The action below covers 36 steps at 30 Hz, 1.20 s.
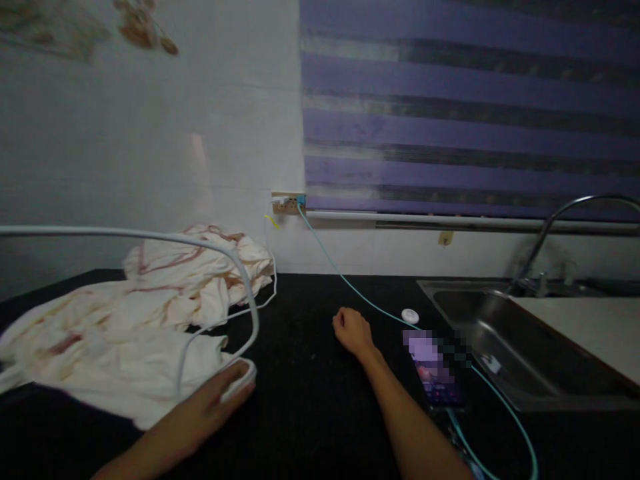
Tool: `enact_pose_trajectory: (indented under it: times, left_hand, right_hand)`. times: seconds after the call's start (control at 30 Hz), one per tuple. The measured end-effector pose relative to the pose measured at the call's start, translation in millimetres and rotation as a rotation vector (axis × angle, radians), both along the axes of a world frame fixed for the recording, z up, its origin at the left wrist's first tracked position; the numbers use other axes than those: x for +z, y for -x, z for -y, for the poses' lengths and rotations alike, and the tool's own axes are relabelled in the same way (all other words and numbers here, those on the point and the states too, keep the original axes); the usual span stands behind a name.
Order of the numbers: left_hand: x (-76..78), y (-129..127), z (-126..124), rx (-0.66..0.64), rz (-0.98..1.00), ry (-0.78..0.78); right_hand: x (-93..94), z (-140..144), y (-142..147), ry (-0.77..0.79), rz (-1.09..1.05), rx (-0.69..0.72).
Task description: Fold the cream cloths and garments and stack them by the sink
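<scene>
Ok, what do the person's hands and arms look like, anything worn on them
The left hand and right hand are gloveless. Both forearms are bare to the frame's edge, with no sleeve, watch or bracelet visible. Fingers are partly hidden, so rings can't be ruled out.

Sink (525,363), tap (544,231) at sink's back, phone (436,375) left of sink, white disc (410,316) just left of sink, blind (450,133) above sink, outlet (293,206) well left of sink
</scene>
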<state>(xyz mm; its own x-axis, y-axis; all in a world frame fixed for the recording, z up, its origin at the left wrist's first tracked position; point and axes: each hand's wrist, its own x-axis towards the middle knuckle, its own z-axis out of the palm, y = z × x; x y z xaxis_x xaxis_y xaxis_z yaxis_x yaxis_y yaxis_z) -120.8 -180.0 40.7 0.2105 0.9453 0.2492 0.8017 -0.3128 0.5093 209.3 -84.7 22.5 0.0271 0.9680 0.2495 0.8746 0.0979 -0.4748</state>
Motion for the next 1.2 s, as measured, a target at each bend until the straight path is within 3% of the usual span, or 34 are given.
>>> enact_pose_trajectory:
  times: [0.07, 0.13, 0.2, 0.33, 0.43, 0.5, 0.6, 0.7, 0.77, 0.83, 0.93, 1.07, 1.2]
  left_hand:
    - [-7.6, -37.8, 7.8, -0.095, -0.065, 0.088]
    - [-5.9, -78.2, 9.5, -0.226, -0.166, 0.170]
    - [-0.7, -119.8, 6.8, -0.324, -0.243, 0.153]
    - [7.3, -193.6, -7.0, -0.525, -0.377, 0.076]
    - [10.1, -224.5, -19.7, -0.632, -0.356, 0.085]
    - [11.7, -229.7, -24.2, -0.662, -0.276, 0.114]
    - [15.4, -222.1, -18.3, -0.707, -0.273, 0.105]
    - [21.1, -211.8, -1.1, -0.786, -0.411, 0.054]
    - [25.8, -208.9, 9.6, -0.842, -0.488, 0.015]
    - [30.8, -208.7, 15.6, -0.891, -0.530, -0.046]
    - [36.8, -208.6, 15.0, -0.919, -0.500, -0.106]
    - [36.8, -206.6, 6.3, -0.895, -0.433, -0.109]
    - [28.3, -207.2, -5.9, -0.744, -0.232, -0.110]
  right_hand:
    - [-1.6, 1.4, 8.7, -0.017, -0.095, 0.126]
    - [-4.4, 1.0, 16.5, -0.009, -0.221, 0.290]
    - [-6.9, -2.1, 19.8, 0.047, -0.380, 0.434]
    - [-5.6, -11.4, 6.4, 0.188, -0.694, 0.602]
    - [0.6, -14.7, -12.1, 0.356, -0.841, 0.651]
    - [4.1, -14.9, -20.1, 0.435, -0.921, 0.608]
    - [5.5, -15.1, -22.4, 0.386, -1.037, 0.475]
    - [3.0, -17.8, -23.1, 0.259, -1.070, 0.183]
    - [0.6, -21.1, -27.8, 0.181, -1.000, -0.049]
    - [-1.8, -24.8, -35.3, 0.116, -0.923, -0.195]
    - [-5.2, -28.5, -45.4, 0.025, -0.859, -0.257]
    - [-8.6, -27.4, -50.3, -0.049, -0.686, -0.196]
    - [-7.5, -21.0, -56.0, -0.032, -0.525, -0.273]
